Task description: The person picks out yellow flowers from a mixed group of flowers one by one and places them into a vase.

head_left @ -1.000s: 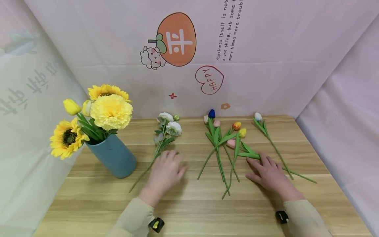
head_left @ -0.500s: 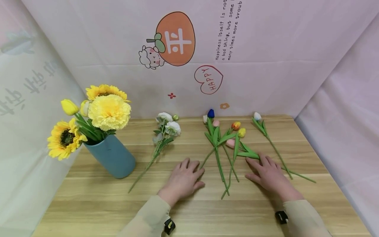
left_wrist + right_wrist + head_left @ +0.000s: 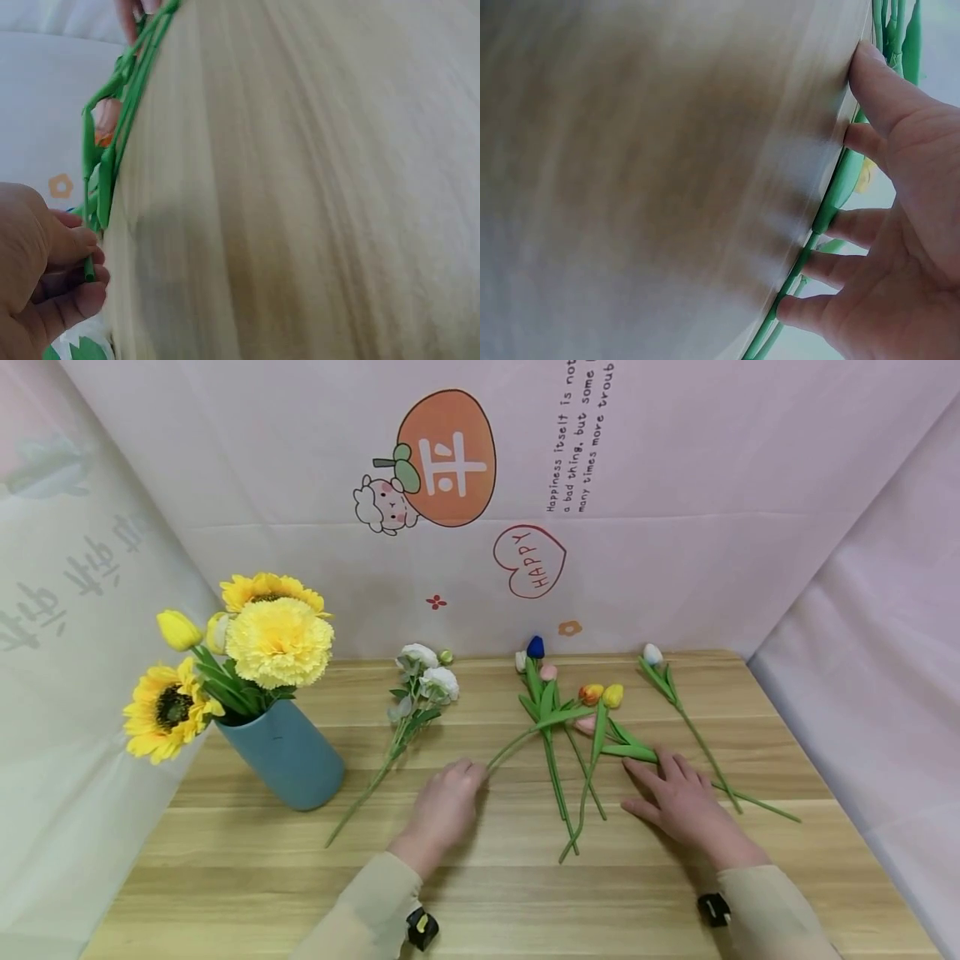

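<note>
My left hand [image 3: 444, 806] pinches the lower end of an orange tulip's stem; in the left wrist view the stem end [image 3: 89, 270] pokes out between thumb and fingers. That orange tulip [image 3: 591, 694] lies slanted across several other tulips, its head beside a yellow tulip [image 3: 612, 696]. My right hand [image 3: 681, 797] rests on the table with fingers spread, over the stem of a pink tulip [image 3: 586, 724]. In the right wrist view its fingertips touch the tabletop along a green stem [image 3: 784, 289]. A blue tulip [image 3: 535, 647] lies at the back of the pile.
A blue vase [image 3: 288, 760] at the left holds sunflowers, a yellow carnation [image 3: 281, 643] and yellow tulips. White flowers [image 3: 438, 684] on a long stem lie right of it. A white tulip [image 3: 652, 655] lies at the right. A printed cloth [image 3: 660, 577] hangs behind the wooden table [image 3: 510, 910].
My left hand moved right from the white flowers, then took hold of the orange tulip's stem and drew it slightly left. The tulip's head shifted a little. My right hand stayed put.
</note>
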Action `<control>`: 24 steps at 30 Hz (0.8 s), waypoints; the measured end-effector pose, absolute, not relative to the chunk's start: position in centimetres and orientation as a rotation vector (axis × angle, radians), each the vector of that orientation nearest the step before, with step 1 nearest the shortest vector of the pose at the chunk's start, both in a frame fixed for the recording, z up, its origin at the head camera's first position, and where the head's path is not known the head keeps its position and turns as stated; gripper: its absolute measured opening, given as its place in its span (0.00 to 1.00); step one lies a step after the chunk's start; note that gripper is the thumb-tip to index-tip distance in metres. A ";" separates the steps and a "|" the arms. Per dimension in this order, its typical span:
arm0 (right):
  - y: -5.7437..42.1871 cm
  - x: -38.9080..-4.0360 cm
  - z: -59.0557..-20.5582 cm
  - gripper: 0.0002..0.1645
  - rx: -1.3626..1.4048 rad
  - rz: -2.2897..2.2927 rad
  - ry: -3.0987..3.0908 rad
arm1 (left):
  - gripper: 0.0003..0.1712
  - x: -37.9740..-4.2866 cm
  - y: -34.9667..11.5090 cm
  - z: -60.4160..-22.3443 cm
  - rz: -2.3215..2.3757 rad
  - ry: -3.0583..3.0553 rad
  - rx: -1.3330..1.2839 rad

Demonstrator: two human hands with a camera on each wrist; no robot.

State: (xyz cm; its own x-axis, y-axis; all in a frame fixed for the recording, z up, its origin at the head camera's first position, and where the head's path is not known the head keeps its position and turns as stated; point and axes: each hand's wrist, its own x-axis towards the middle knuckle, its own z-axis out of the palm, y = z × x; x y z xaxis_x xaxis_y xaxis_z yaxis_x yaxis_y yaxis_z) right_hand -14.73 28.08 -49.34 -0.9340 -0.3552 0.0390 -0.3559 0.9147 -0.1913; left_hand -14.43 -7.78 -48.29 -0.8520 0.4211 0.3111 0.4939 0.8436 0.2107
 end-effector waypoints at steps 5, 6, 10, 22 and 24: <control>28.0 -14.6 -49.1 0.38 0.563 0.330 -3.064 | 0.25 -14.3 -9.0 -47.5 -0.483 -2.737 -0.624; 28.0 -14.6 -49.1 0.38 0.561 0.333 -3.063 | 0.25 -14.2 -9.3 -47.3 -0.486 -2.717 -0.612; 28.1 -14.7 -49.2 0.38 0.570 0.332 -3.068 | 0.23 -13.9 -11.1 -46.7 -0.494 -2.611 -0.573; 28.1 -14.7 -49.3 0.38 0.586 0.323 -3.058 | 0.15 -12.0 -17.0 -45.5 -0.520 -2.608 -0.494; 28.1 -14.7 -49.3 0.38 0.582 0.321 -3.063 | 0.16 -11.7 -17.8 -45.6 -0.511 -2.699 -0.436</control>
